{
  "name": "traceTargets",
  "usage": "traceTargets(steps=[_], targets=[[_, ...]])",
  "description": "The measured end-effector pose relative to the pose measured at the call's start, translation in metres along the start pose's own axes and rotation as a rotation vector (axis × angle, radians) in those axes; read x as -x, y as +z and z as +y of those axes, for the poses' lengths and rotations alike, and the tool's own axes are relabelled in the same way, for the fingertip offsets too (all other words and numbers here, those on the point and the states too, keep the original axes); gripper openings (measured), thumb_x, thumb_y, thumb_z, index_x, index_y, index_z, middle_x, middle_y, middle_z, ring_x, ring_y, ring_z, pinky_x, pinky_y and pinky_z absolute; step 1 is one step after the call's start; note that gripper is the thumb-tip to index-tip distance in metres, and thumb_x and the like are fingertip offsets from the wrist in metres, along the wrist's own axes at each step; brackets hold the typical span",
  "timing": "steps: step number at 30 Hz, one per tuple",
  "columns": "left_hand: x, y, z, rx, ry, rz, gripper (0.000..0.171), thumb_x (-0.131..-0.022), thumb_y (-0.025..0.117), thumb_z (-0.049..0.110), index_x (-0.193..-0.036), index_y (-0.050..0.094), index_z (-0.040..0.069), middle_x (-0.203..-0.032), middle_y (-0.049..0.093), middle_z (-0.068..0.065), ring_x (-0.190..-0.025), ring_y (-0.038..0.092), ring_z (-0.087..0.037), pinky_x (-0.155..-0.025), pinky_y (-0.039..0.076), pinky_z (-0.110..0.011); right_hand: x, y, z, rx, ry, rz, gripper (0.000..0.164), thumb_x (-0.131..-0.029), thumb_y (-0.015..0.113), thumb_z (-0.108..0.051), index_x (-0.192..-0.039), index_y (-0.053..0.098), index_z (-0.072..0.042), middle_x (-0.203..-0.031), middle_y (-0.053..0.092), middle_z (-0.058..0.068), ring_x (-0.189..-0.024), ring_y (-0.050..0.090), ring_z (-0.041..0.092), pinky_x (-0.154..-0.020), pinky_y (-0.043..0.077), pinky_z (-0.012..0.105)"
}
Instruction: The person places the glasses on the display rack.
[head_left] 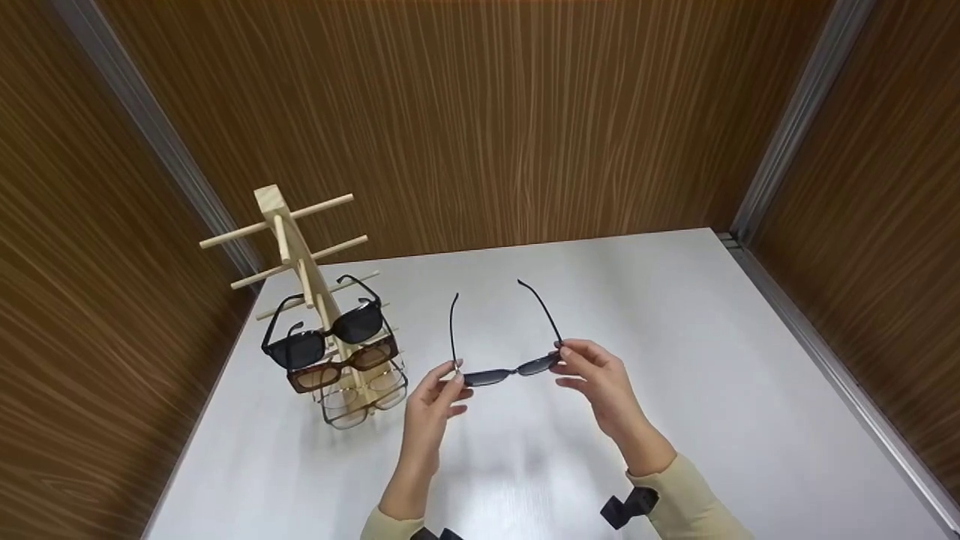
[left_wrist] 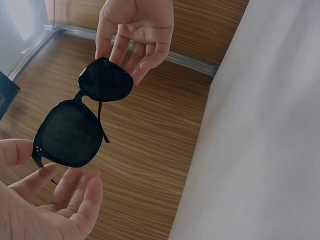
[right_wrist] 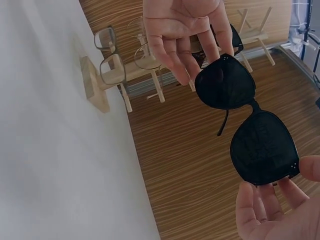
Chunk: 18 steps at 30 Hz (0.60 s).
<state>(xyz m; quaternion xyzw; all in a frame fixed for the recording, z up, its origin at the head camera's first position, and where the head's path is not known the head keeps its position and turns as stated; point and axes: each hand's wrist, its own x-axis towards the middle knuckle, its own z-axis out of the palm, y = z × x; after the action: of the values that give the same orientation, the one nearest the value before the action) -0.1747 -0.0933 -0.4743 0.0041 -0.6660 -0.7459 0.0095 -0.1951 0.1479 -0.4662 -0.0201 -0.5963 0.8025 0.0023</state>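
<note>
Both hands hold up a pair of black sunglasses (head_left: 487, 377) over the white table, the temples spread and pointing away toward the back panel. The left hand (head_left: 433, 405) pinches the frame's left corner by the hinge between thumb and fingers. At the opposite corner, the right hand (head_left: 602, 385) pinches it the same way. Dark lenses and small silver dots at the frame corner show on the sunglasses (left_wrist: 70, 132) in the left wrist view. From the right wrist, the front of the sunglasses (right_wrist: 262, 147) faces the camera, a hand at each end.
Left of the hands stands a wooden eyewear rack (head_left: 271, 201) with bare upper pegs. Black sunglasses (head_left: 358, 324), brown-tinted sunglasses (head_left: 315, 377) and clear-lens glasses (head_left: 346, 420) hang lower on it. Wood-grain panels (head_left: 480, 120) enclose the white table (head_left: 720, 390) at the back and sides.
</note>
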Motion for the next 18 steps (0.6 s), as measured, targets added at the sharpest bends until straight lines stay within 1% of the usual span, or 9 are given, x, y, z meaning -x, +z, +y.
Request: traceTargets(steps=[5,11,14,18], targets=[[0.0,-0.004,0.013,-0.023,0.015,0.012,0.039,-0.092,0.06,0.025,-0.125,0.056,0.005,-0.097,0.063,-0.015,-0.092,0.062,-0.03,-0.079,0.051,-0.039,-0.003,0.007,-0.009,-0.018,0.003,-0.016,0.023,-0.088,0.064,-0.011,-0.105,0.061,0.004,-0.096,0.064,0.014,-0.09,0.062,0.033,-0.077,0.052,0.039],[-0.001,-0.008,0.024,-0.042,0.049,0.017,0.038,-0.092,0.06,0.023,-0.125,0.056,0.004,-0.093,0.064,-0.012,-0.091,0.062,-0.03,-0.078,0.051,-0.039,-0.006,0.015,-0.018,-0.01,-0.01,-0.035,0.024,-0.088,0.064,-0.01,-0.107,0.06,0.004,-0.096,0.064,0.014,-0.091,0.062,0.033,-0.079,0.051,0.042],[0.0,-0.01,0.031,-0.038,0.062,0.017,0.038,-0.091,0.061,0.021,-0.125,0.056,0.003,-0.094,0.063,-0.014,-0.09,0.063,-0.03,-0.078,0.051,-0.041,-0.007,0.018,-0.023,-0.001,-0.016,-0.049,0.024,-0.088,0.063,-0.01,-0.107,0.06,0.004,-0.097,0.064,0.014,-0.093,0.061,0.036,-0.079,0.051,0.041],[0.001,-0.011,0.039,-0.038,0.084,0.017,0.038,-0.092,0.06,0.019,-0.125,0.055,0.002,-0.096,0.062,-0.019,-0.09,0.062,-0.032,-0.079,0.051,-0.043,-0.008,0.021,-0.03,0.02,-0.023,-0.068,0.028,-0.089,0.063,-0.012,-0.11,0.059,0.006,-0.099,0.064,0.014,-0.093,0.062,0.035,-0.078,0.051,0.039]])
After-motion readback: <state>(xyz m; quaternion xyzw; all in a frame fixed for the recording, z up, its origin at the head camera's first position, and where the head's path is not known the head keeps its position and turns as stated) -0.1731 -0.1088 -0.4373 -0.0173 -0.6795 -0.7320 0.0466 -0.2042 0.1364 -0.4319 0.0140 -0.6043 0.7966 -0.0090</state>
